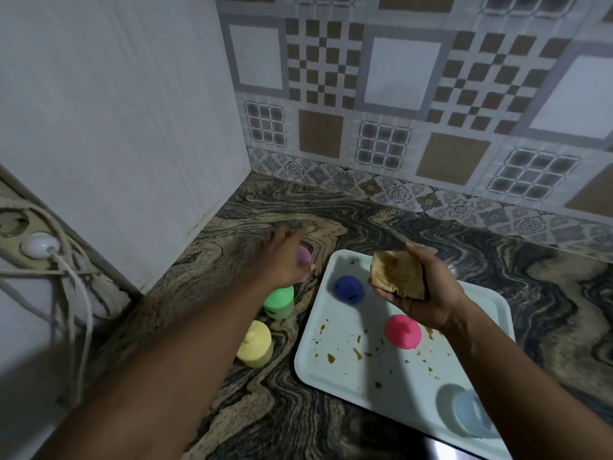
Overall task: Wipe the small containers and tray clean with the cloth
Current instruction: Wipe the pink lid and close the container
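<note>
Cloth (396,275): soft, stained, being gripped bunched by right hand (428,303) over tray (331,386). Lilac container (305,255), sitting at tray's ten o'clock: likely light, slick plastic; grasp sides. Left hand (282,260) reaching over it, blurred; grip indeterminable.

1. One view is supplied, taken from head height, close above the counter (331,214).
2. It is directed forward and downward into the corner of the tiled wall (398,78).
3. The tray (348,386) is framed near, at lower right.

Marbled countertop (331,207) meets patterned tiled wall (398,94); power strip (20,234), perhaps, at left.
</note>
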A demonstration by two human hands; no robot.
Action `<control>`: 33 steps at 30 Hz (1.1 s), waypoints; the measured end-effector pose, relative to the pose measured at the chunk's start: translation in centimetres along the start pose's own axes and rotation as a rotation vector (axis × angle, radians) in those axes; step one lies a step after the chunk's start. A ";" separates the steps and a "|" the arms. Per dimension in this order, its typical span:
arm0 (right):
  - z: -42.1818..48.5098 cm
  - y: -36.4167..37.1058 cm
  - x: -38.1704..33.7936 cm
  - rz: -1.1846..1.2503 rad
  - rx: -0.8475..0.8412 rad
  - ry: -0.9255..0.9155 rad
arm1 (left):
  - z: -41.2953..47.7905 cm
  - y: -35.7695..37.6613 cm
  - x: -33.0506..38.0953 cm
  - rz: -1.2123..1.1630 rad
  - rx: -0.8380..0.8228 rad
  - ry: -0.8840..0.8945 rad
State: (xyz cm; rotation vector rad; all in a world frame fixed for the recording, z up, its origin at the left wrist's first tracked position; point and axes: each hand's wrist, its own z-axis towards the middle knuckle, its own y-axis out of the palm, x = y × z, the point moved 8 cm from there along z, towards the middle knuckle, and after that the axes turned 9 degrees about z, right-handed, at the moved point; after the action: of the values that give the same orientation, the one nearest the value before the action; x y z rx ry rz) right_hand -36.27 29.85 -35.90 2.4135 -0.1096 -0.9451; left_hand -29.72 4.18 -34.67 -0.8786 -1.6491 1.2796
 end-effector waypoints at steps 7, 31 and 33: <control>-2.7 -4.7 -3.1 -0.033 0.059 -0.107 | -4.0 0.9 12.4 -0.077 -0.013 0.471; -3.2 -6.9 -4.0 -0.659 0.253 -0.429 | -4.7 2.9 19.3 -0.204 0.252 0.646; -3.2 -4.7 -3.6 -0.629 0.145 -0.461 | -4.7 1.1 19.0 -0.213 0.381 0.655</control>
State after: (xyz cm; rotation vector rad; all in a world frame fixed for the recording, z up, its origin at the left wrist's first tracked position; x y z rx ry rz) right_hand -37.46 36.29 -34.18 2.3445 0.4562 -1.8196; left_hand -32.83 23.22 -31.43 -0.7519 -0.9170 0.9697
